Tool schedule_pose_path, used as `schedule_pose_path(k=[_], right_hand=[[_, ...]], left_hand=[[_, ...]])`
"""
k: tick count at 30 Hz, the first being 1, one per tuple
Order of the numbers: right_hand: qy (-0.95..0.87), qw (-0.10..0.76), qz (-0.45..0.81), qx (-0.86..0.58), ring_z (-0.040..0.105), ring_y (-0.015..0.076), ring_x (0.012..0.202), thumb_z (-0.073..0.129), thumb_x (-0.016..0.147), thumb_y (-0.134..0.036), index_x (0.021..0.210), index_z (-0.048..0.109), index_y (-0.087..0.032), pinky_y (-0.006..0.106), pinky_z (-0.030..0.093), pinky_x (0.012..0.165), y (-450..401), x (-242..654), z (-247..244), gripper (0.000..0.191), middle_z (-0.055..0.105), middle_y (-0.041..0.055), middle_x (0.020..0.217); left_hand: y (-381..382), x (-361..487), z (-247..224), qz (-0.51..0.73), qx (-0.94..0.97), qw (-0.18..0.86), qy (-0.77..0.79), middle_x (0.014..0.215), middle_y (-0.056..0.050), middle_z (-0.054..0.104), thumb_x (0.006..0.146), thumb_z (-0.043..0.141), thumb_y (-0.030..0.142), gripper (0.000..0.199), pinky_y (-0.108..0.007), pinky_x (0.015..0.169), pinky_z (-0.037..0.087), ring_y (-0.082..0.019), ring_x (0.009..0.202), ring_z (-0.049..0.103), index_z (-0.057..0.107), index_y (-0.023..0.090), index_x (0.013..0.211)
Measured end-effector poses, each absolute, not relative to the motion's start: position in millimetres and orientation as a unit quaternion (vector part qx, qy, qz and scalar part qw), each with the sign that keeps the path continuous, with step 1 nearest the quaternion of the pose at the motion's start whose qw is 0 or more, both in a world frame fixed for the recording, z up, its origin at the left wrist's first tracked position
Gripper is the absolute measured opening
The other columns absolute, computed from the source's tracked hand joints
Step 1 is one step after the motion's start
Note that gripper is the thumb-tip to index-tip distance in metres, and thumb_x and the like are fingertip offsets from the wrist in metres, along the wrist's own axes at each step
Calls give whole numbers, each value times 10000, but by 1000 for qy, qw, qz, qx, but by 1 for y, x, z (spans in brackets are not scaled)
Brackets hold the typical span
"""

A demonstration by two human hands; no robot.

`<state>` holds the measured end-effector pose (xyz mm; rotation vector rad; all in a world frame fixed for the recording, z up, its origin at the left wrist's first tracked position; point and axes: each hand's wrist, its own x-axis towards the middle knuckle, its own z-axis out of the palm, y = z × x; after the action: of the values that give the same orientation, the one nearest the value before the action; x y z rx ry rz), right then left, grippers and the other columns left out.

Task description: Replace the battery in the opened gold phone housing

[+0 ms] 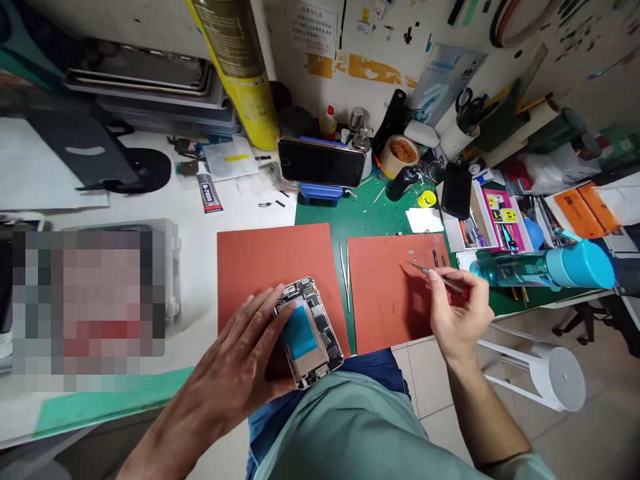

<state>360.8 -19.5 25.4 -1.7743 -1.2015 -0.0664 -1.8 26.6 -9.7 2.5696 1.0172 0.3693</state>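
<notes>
My left hand (245, 350) is closed around the left side of an opened phone (327, 327), its fingertips on the upper edge and its thumb at the lower edge. The phone lies tilted over the left red mat (260, 257), circuit boards facing up, with a blue patch (301, 332) in its battery area. Over the right red mat (380, 293), my right hand (461, 308) pinches a thin, pointed metal tool (424, 270) with a knurled collar, its tip directed left. Near that tip is a tiny metallic piece (411, 252). Silver tweezers (345, 277) lie between the mats.
A dark-screened phone (321, 162) leans on a blue stand (320, 194) behind the mats. To the right lie a blue water bottle (545, 268) and trays of tools (505, 217). A glue tube (209, 192) and clear plastic box (173, 267) are at left; a white stool (564, 379) stands below right.
</notes>
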Motion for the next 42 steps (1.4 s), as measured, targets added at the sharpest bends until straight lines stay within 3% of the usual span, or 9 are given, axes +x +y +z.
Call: schedule_pose_path(k=[5,16,20,23,26,28,31,34,42], right_hand=[[-462,477,-32,-747,820,219,842,811,956,-396,1089,671,-210,361,675,784,-2,376,4,267,818,70,1027],[-435,501,-12,-748,815,232,840,822,935,-460,1085,681,-205,397,681,814,3,375,-2,327,809,74,1019],[-428,495,-8,-756,810,235,833,837,921,-451,1078,679,-201,401,678,821,4,375,-4,335,804,73,1004],[-423,508,0,-750,809,237,835,848,912,-427,1073,667,-202,418,681,839,6,371,2,331,803,70,986],[-407,565,45,-717,798,220,774,884,880,-388,1042,638,-217,412,690,797,5,360,17,340,790,44,957],[-392,602,111,-687,778,199,694,905,861,-356,1020,620,-229,375,686,708,1,347,27,350,775,18,915],[-391,601,250,-651,755,187,616,903,866,-310,1021,613,-241,334,660,585,-10,320,37,336,764,7,878],[-396,575,369,-614,755,187,607,864,910,-306,1031,601,-254,334,666,553,-19,291,35,294,765,11,887],[-377,553,471,-575,768,178,654,860,917,-287,1023,624,-246,321,680,590,-19,245,30,262,773,18,923]], left_hand=[[26,-1,-10,123,911,160,359,1800,-181,273,863,847,538,1173,-671,1267,440,-480,1633,324,176,207,1766],[22,-4,-7,106,894,204,385,1814,-159,242,828,834,685,1223,-680,1266,428,-480,1649,280,165,277,1767],[24,-3,1,150,890,213,374,1803,-159,280,938,709,687,1062,-646,1281,419,-448,1644,316,184,275,1763],[23,2,6,217,870,213,387,1719,-148,448,1039,658,517,832,-593,1246,478,-396,1579,456,260,307,1738],[18,10,8,305,825,203,431,1452,-103,686,1043,677,241,626,-446,1100,598,-285,1297,696,461,331,1624],[15,16,7,345,792,217,455,1255,-67,751,1033,679,171,473,-335,935,636,-198,1026,751,602,310,1478],[15,22,4,366,742,299,475,1091,-49,750,1054,657,204,243,-229,699,589,-107,746,668,712,251,1287],[19,23,-1,373,722,334,477,1037,-38,752,1054,681,282,172,-222,649,552,-77,642,579,760,239,1200],[22,17,-5,390,727,372,425,965,-47,743,1032,726,328,178,-238,629,501,-98,684,578,777,191,1135]])
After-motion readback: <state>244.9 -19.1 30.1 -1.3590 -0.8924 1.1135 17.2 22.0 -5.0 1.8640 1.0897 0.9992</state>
